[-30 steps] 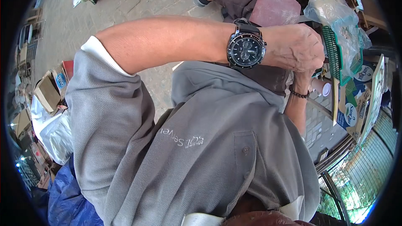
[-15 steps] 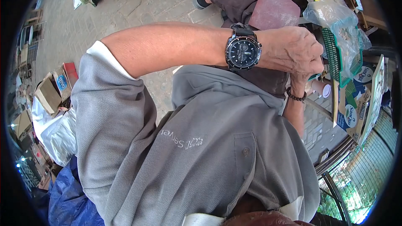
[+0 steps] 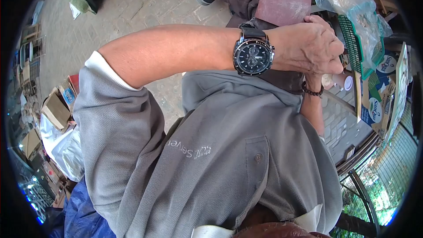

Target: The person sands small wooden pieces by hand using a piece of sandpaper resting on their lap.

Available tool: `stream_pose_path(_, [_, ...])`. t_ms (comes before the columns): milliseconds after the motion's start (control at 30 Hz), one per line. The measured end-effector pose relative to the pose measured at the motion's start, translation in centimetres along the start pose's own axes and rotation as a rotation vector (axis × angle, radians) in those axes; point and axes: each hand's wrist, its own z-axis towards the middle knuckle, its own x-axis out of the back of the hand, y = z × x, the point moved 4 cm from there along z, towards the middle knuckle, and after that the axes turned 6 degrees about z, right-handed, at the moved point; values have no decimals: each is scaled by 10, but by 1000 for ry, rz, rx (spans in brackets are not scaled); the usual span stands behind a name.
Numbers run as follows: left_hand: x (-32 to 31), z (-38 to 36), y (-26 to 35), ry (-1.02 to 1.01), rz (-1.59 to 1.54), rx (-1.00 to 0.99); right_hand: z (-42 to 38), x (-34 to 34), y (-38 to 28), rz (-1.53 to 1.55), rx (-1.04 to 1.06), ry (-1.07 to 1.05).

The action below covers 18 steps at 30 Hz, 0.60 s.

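Observation:
My left hand (image 3: 315,49), with a black wristwatch (image 3: 253,57) on its wrist, reaches across my body. Its fingers are curled in; whatever lies inside them is hidden. My right hand (image 3: 313,79) is just beneath it and mostly covered, so its grip does not show. A beaded bracelet (image 3: 312,89) circles that wrist. Some fingers, perhaps of my right hand, show above the left knuckles. Close by, a dusty reddish-brown pad (image 3: 284,2) rests over my trouser leg.
A green basket (image 3: 352,44) with clear plastic bags (image 3: 346,0) stands right of my hands. Below it are printed cardboard (image 3: 374,105) and a pale cup (image 3: 348,83). Cardboard boxes (image 3: 56,108), a white bag (image 3: 66,145) and a blue tarp (image 3: 83,211) lie at left.
The view has shifted slightly. My hands stay together, the left moving a little right, and fingers now show above its knuckles, beside the reddish-brown pad.

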Motion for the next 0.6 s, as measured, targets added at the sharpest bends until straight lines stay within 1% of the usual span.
stream_pose_path(67, [-4, -2, -2, 33, -11, 8, 1, -2, 1, 0, -4, 12])
stream_pose_path(100, [-5, -3, -5, -2, -78, 1, 0, -2, -2, -1, -8, 17])
stream_pose_path(133, [-6, -5, -8, -37, -147, -4, -12, 12, -15, -4, -13, 21])
stream_pose_path(167, [-14, -10, -13, -36, -155, -7, -13, 15, -16, -7, -18, 24])
stream_pose_path(233, [-29, -27, -35, 102, -758, 84, -7, 14, -26, 36, -32, 38])
stream_pose_path(267, [-47, -38, -40, -23, -740, 233, 4, 11, -36, 85, -41, 51])
stream_pose_path(300, [-48, -43, -36, -32, -741, 237, 7, 8, -42, 92, -48, 49])
stream_pose_path(367, [-43, -57, -37, 380, -777, 429, 5, 8, -51, 131, -73, 70])
stream_pose_path(400, [-44, -56, -34, 536, -759, 515, 4, 9, -51, 212, -45, 95])
stream_pose_path(433, [-46, -56, -33, 544, -765, 522, 2, 11, -50, 203, -47, 87])
stream_pose_path(500, [-46, -59, -37, 590, -885, 621, -5, 22, -68, 1, 243, 177])
stream_pose_path(533, [-52, -57, -37, 591, -878, 631, -11, 27, -85, -14, 313, 97])
stream_pose_path(600, [-70, -53, -43, 933, -1547, 606, -26, 21, -102, 138, 304, -242])
